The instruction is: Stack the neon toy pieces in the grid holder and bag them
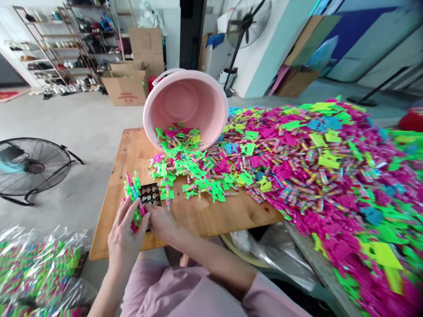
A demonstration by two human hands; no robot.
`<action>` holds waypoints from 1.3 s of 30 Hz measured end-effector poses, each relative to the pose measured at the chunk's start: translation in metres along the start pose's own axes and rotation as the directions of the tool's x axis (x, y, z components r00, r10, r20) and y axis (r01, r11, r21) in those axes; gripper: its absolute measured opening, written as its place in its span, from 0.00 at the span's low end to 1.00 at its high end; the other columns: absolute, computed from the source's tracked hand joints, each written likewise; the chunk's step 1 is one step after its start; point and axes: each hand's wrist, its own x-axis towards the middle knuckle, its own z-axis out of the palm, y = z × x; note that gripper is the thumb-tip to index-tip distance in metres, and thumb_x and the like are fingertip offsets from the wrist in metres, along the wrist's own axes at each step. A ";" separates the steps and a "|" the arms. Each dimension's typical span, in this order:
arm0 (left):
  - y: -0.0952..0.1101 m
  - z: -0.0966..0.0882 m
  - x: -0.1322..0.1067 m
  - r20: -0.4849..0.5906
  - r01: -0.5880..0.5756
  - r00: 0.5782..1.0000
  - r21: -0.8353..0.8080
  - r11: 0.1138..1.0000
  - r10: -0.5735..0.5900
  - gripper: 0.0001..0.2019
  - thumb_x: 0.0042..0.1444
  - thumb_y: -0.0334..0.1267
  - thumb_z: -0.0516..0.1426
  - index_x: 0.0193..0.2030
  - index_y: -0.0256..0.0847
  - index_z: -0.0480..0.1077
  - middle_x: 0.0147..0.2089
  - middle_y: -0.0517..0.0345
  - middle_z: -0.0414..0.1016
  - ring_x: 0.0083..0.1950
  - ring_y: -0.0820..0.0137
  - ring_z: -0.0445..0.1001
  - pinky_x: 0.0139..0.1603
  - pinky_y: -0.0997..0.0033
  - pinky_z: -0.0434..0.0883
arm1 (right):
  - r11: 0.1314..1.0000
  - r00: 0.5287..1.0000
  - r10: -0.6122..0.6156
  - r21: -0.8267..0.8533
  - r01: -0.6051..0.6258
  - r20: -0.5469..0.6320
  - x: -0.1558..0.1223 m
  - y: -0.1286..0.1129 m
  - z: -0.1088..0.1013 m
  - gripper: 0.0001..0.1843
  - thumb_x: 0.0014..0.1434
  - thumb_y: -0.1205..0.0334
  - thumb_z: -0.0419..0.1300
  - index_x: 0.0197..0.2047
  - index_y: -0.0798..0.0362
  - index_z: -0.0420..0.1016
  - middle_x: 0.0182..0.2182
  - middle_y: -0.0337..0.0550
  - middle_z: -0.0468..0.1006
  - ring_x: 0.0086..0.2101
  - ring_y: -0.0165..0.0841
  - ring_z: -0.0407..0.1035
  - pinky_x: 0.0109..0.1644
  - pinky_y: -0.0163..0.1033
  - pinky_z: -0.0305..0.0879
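Note:
My left hand (126,229) is curled against a bunch of green and pink plastic pieces (133,189), which stand upright close together at the left end of a black grid tray (150,194). My right hand (160,221) lies over the tray's near side, its fingers bent in toward the bunch; whatever its fingertips hold is hidden. Round openings show in the uncovered part of the tray. Just beyond lie loose green pieces (167,180) with small colourful wrapped sticks attached.
A pink tub (187,101) lies tipped on the wooden table (194,218), pieces spilling from its mouth. To the right spreads a large heap of pink, green, yellow and blue pieces (297,163). Bagged pieces (39,268) and a black fan (35,167) are on the floor at left.

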 end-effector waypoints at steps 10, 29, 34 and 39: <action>-0.031 -0.005 0.007 0.088 -0.144 0.986 0.028 0.989 0.141 0.26 0.60 0.50 0.54 0.64 0.48 0.64 0.67 0.46 0.63 0.66 0.55 0.65 0.58 0.56 0.72 | 0.854 0.840 0.492 -0.059 -0.517 -0.231 0.039 0.059 -0.046 0.18 0.55 0.53 0.67 0.44 0.54 0.72 0.35 0.47 0.80 0.40 0.40 0.75 0.41 0.38 0.65; -0.033 -0.023 -0.001 0.164 -0.170 0.974 0.072 0.983 0.157 0.22 0.61 0.51 0.54 0.60 0.50 0.67 0.65 0.51 0.67 0.60 0.58 0.72 0.50 0.64 0.76 | 0.889 0.973 0.229 0.413 -0.198 -0.027 0.042 0.008 0.008 0.07 0.49 0.67 0.67 0.32 0.54 0.74 0.26 0.36 0.78 0.29 0.30 0.71 0.29 0.30 0.59; -0.035 -0.023 -0.004 0.165 -0.169 0.973 0.041 0.985 0.160 0.22 0.61 0.50 0.54 0.62 0.52 0.65 0.65 0.51 0.66 0.63 0.59 0.69 0.50 0.65 0.75 | 0.970 0.983 0.186 0.161 -0.181 -0.012 0.048 0.003 0.008 0.09 0.52 0.63 0.65 0.38 0.54 0.76 0.31 0.45 0.81 0.33 0.36 0.73 0.32 0.34 0.59; -0.038 -0.021 -0.004 0.165 -0.184 0.971 0.040 0.982 0.176 0.23 0.61 0.50 0.54 0.63 0.53 0.63 0.66 0.53 0.65 0.62 0.59 0.70 0.47 0.65 0.76 | 0.980 0.985 0.173 0.099 -0.173 0.007 0.045 -0.003 0.001 0.05 0.53 0.67 0.61 0.35 0.55 0.76 0.30 0.49 0.80 0.32 0.37 0.73 0.32 0.35 0.58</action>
